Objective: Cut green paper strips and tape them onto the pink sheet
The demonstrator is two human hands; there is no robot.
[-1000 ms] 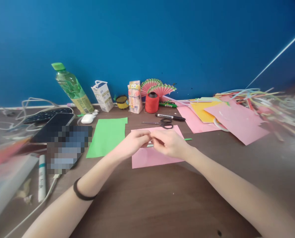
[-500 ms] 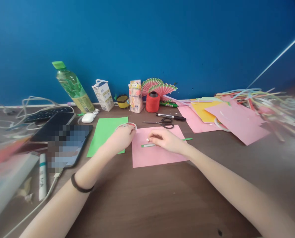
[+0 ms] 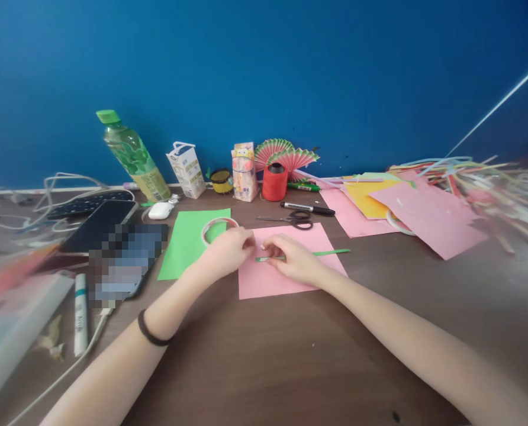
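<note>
A pink sheet of paper [image 3: 290, 286] lies on the table under my hands. My right hand [image 3: 297, 260] rests over it, fingers curled, with a small white scrap [image 3: 263, 247] at the fingertips. Beneath that hand runs a thin green strip [image 3: 332, 252], whose left end has a whitish stretch and whose right end sticks out past the sheet. My left hand [image 3: 228, 253] is closed at the sheet's left edge; its fingertips face my right hand, and what they pinch is hidden. Just behind my left hand, a roll of tape [image 3: 205, 232] overlaps the green paper [image 3: 179, 248].
Scissors [image 3: 297, 220] and a black marker [image 3: 308, 209] lie behind the pink sheet. Along the wall stand a green bottle [image 3: 133, 157], a carton [image 3: 187, 171] and a red thread spool [image 3: 274, 183]. Phones [image 3: 151, 260] are at left, loose papers [image 3: 428, 219] at right.
My left hand has left the tape roll and moved right, to the pink sheet's edge. The roll shows more fully now. My right hand has barely shifted.
</note>
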